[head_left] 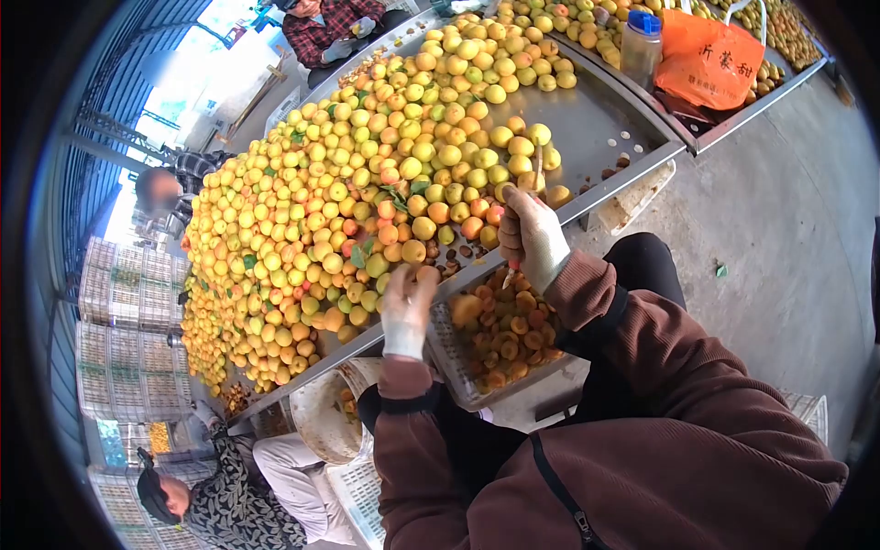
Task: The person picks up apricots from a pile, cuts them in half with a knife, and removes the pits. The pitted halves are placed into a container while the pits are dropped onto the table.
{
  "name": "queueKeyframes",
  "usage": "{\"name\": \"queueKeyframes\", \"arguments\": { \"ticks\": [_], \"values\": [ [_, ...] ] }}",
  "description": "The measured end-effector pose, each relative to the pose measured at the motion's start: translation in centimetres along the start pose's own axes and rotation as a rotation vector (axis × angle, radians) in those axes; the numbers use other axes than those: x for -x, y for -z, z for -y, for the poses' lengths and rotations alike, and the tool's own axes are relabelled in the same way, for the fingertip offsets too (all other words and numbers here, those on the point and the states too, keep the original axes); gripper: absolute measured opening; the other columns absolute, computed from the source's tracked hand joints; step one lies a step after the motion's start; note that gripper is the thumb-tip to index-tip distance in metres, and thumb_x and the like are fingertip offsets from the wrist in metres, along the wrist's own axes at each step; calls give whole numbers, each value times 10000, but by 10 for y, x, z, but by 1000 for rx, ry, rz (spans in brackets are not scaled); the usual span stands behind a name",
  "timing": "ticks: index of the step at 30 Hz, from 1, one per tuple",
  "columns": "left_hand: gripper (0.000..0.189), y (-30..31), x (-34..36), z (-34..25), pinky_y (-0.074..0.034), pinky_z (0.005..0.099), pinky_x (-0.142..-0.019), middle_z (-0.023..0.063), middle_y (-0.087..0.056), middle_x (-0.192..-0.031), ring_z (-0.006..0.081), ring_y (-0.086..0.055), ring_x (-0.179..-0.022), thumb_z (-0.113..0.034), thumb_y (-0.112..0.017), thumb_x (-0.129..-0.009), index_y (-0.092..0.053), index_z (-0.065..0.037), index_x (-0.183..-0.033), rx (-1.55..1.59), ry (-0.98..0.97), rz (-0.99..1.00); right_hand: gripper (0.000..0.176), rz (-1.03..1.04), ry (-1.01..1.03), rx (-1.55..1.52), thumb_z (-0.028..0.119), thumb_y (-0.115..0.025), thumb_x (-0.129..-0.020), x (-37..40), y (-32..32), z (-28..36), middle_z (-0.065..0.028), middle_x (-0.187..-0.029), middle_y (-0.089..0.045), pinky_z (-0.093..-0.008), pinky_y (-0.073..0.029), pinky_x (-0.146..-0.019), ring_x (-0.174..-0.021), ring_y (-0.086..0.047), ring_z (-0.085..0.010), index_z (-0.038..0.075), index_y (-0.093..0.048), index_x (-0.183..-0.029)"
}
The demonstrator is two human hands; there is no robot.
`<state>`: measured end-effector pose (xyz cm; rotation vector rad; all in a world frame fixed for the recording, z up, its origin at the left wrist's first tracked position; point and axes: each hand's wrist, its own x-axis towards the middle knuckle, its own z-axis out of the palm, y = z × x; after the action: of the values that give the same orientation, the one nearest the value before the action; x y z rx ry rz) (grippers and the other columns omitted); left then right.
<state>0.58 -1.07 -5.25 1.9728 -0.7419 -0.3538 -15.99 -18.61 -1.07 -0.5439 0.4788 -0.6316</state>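
My right hand (533,236), in a white glove, is closed around a small knife (508,277) whose tip points down over a crate (446,353) of split fruit. My left hand (408,307), also gloved, is at the table's near edge beside the heaped fruit. Motion blurs its fingers, so I cannot make out whether anything is in them. Over the crate's left side a yellow-orange piece of fruit (466,310) looks blurred. The big pile of yellow and orange apricots (312,202) covers much of the metal table (596,128).
A bottle with a blue lid (641,46) and an orange bag (710,60) are at the upper right. Co-workers sit at the lower left (220,490), far left and top. A white bucket (316,417) is left of the crate. Stacked crates (133,367) stand at the left.
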Motion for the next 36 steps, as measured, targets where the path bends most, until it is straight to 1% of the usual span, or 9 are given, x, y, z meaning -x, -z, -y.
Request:
{"name": "queueKeyframes", "arguments": {
  "ticks": [5,9,13,17,19,22,23,25,36],
  "values": [
    [540,-1,-43,-5,-452,448,-935,205,-605,-1191,378,-576,-1092,-419,-637,-829,-556,-166,-1299,-693,-65,-10,294,-9,42,236,296,-520,-924,7,-4,-1,-41,-487,-444,-283,-330,-336,-337,-381,-138,69,-482,-740],
    [542,-15,-68,-8,-451,451,-957,158,-585,-1265,350,-576,-1125,-391,-621,-834,-519,-237,-1344,-1050,61,91,419,4,-8,315,444,-473,-964,12,-3,-9,-56,-615,-528,-252,-364,-349,-373,-465,-140,29,-524,-937],
    [598,-20,-84,-15,-450,404,-972,219,-628,-1193,357,-595,-1113,-375,-627,-796,-534,-105,-1322,-1052,198,203,497,177,-42,600,530,-434,-963,13,4,-18,-54,-650,-541,-270,-437,-506,-540,-530,-121,45,-517,-1028],
    [606,-22,-83,2,-461,391,-952,222,-645,-1158,342,-608,-1097,-373,-664,-776,-555,-61,-1284,-995,90,181,326,359,155,571,356,-467,-993,5,16,-47,-42,-907,-570,-255,-460,-618,-750,-551,-104,45,-508,-1083],
    [574,-18,-74,-1,-474,380,-919,196,-657,-1130,304,-623,-1063,-323,-695,-780,-565,-41,-1263,-563,24,6,269,333,114,557,300,-482,-1002,2,9,-46,-24,-979,-535,-238,-454,-702,-810,-513,-91,42,-507,-1071],
    [441,-7,-35,-44,-496,334,-865,107,-636,-1122,207,-614,-999,-245,-646,-896,-557,12,-1244,240,5,116,363,497,-167,-377,395,-489,-1003,-29,23,-83,-24,-883,-516,-249,-445,-625,-741,-490,-86,38,-511,-1066],
    [452,-6,-21,-49,-498,337,-859,93,-641,-1111,203,-618,-991,-279,-651,-910,-553,-6,-1257,416,72,130,363,497,-171,-376,395,-489,-1003,-13,16,-68,-24,-883,-516,-249,-445,-625,-741,-490,-86,38,-511,-1066],
    [509,-10,12,-61,-503,374,-871,95,-618,-1136,219,-614,-975,-335,-662,-914,-512,-32,-1294,781,167,215,399,417,-58,537,445,-474,-999,33,-8,-21,-4,-768,-501,-253,-416,-571,-681,-479,-82,50,-522,-1033],
    [675,-14,52,-8,-409,404,-1015,104,-504,-1297,237,-501,-1189,-576,-476,-954,-433,-37,-1358,1093,161,279,345,522,-26,472,384,-502,-1001,35,-10,-72,45,-845,-512,-230,-411,-659,-775,-488,-57,48,-555,-1058]
  ]
}}
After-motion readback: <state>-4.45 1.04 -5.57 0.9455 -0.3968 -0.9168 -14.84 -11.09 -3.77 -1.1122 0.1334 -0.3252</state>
